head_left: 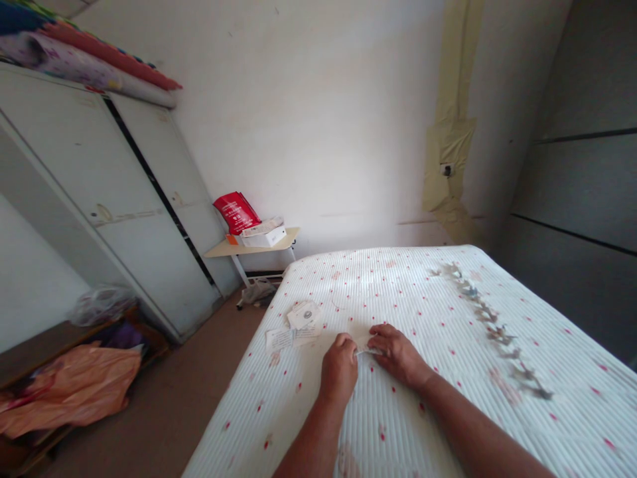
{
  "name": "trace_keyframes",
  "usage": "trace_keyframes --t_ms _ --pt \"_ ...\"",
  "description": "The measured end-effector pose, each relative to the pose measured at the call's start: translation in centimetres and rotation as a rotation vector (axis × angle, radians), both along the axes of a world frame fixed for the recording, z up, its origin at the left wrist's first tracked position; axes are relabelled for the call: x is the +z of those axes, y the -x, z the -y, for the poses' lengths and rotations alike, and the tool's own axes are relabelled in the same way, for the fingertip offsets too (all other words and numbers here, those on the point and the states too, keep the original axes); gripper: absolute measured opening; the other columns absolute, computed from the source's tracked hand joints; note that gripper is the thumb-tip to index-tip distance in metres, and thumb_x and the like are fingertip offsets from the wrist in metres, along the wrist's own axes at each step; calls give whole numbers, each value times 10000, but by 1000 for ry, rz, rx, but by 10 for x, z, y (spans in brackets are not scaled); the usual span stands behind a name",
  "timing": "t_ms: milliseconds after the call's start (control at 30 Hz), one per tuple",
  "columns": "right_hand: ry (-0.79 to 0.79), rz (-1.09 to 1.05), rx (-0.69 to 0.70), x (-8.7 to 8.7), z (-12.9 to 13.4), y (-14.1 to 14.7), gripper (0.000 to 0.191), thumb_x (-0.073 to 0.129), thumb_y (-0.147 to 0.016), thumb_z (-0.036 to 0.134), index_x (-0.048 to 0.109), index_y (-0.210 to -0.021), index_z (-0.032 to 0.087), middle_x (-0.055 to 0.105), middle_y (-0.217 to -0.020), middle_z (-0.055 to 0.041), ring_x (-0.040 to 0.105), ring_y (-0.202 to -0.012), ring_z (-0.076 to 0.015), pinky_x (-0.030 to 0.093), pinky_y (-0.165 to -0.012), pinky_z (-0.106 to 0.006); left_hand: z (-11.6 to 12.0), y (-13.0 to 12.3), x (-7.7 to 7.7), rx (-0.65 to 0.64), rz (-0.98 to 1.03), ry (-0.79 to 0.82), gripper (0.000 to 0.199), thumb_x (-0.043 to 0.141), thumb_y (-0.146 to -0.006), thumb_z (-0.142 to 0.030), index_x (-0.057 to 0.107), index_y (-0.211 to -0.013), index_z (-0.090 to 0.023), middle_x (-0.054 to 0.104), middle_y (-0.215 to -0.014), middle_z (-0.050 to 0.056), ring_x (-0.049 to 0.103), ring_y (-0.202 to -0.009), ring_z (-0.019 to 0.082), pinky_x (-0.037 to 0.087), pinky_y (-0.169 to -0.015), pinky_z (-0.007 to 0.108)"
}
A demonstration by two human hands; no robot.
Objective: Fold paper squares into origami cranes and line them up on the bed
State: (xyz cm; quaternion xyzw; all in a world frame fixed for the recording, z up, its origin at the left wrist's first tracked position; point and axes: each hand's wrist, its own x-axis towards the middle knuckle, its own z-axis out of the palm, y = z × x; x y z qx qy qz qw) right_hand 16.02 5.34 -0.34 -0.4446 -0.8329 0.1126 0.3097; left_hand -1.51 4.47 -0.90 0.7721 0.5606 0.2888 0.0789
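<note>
Over the middle of the bed, my left hand point(340, 366) is closed, pinching one end of a small folded piece of printed paper point(365, 350). My right hand point(398, 352) grips the other end with its fingers bent. The paper's far side is partly hidden by the fingers. To the left of my hands lie several flat printed paper pieces point(303, 315), some overlapping. A row of small folded paper figures point(490, 317) runs along the right part of the bed; their exact shape is blurred.
The hands work above a white ribbed bedspread point(398, 438) with red dots. At the back left, a small table point(219, 249) carries a red bag point(237, 212) and a white box point(266, 237). Grey cabinets point(144, 212) stand left; an orange plastic bag point(84, 385) lies low beside them.
</note>
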Motion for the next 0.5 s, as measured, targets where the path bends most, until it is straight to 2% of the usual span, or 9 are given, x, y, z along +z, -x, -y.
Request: trace_keyframes --t_ms 167,300,400,500 --pt "17 -22 23 2 2 1 207 559 -705 122 665 -869 191 598 -1061 -93 540 -979 -208 413 -857 -341 0 0 1 20 61 -48 176 482 -737 -73 609 -769 -190 569 -1024 46 548 -939 153 426 -851 273" --pt "81 -167 61 5 3 5 166 499 -788 205 660 -761 177 622 -809 -58 552 -818 -172 414 -768 -290 -1 3 2 2 257 -132 122 520 -726 -143 608 -802 -181 590 -996 68 527 -984 198 412 -900 350" --pt "309 -438 55 3 3 9 184 503 -791 270 640 -734 162 600 -700 -19 540 -688 -145 407 -648 -246 -3 5 1 -26 484 -73 163 522 -736 -193 598 -880 -180 617 -917 54 555 -907 184 434 -850 326" --pt "566 -726 47 1 2 12 226 560 -752 360 598 -680 149 546 -599 24 481 -558 -112 359 -536 -223 -5 6 1 -56 733 89 300 557 -711 -218 567 -1009 -181 624 -878 34 571 -830 159 445 -769 269"
